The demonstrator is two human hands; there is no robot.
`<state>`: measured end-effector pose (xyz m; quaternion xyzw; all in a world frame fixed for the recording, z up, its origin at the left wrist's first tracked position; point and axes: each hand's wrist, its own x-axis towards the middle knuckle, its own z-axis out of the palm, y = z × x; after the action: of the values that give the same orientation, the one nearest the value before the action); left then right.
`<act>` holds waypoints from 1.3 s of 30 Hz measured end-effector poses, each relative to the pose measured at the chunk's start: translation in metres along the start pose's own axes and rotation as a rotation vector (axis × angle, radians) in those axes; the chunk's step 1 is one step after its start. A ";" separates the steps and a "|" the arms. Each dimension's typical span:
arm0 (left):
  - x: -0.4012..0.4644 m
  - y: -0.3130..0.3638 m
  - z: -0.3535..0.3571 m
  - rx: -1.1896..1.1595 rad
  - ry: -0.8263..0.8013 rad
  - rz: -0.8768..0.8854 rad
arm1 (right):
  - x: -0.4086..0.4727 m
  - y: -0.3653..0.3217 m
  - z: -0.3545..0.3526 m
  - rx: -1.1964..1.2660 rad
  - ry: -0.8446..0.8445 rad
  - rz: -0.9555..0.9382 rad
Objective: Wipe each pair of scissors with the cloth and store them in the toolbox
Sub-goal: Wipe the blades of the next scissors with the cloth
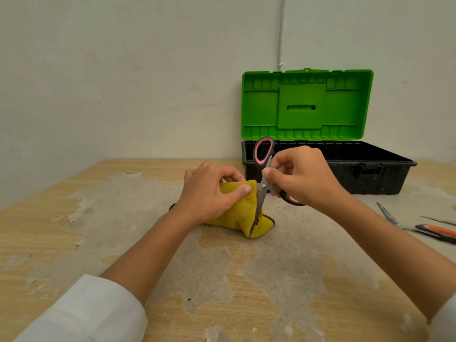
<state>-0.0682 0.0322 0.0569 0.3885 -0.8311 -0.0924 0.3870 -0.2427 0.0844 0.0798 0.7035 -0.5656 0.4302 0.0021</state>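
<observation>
My right hand [302, 175] grips a pair of scissors with black and red handles [263, 154], held blades down and spread apart over the table. My left hand [209, 193] pinches a yellow cloth [243, 213] and presses it against one blade near the pivot. The cloth's lower part rests on the table. Behind my hands stands the toolbox [370, 166], a black base with its green lid [307, 104] raised against the wall. Another pair of scissors with orange and black handles [434, 230] lies on the table at the right edge.
The wooden table [148, 243] has a worn, peeling surface. A thin metal tip of a further tool [438, 220] shows at the far right edge. A white cable [281, 33] runs down the wall above the toolbox.
</observation>
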 end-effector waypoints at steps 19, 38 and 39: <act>-0.007 -0.013 0.016 0.070 -0.065 0.086 | 0.010 0.034 -0.003 0.797 0.224 0.532; -0.003 -0.002 0.020 -0.575 0.007 -0.156 | 0.003 0.017 0.011 1.174 0.123 0.474; -0.003 -0.001 0.020 -0.590 0.010 -0.156 | 0.003 0.019 0.012 1.057 0.091 0.449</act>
<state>-0.0806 0.0307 0.0411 0.3223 -0.7342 -0.3572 0.4791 -0.2502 0.0695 0.0645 0.4526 -0.4084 0.6742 -0.4169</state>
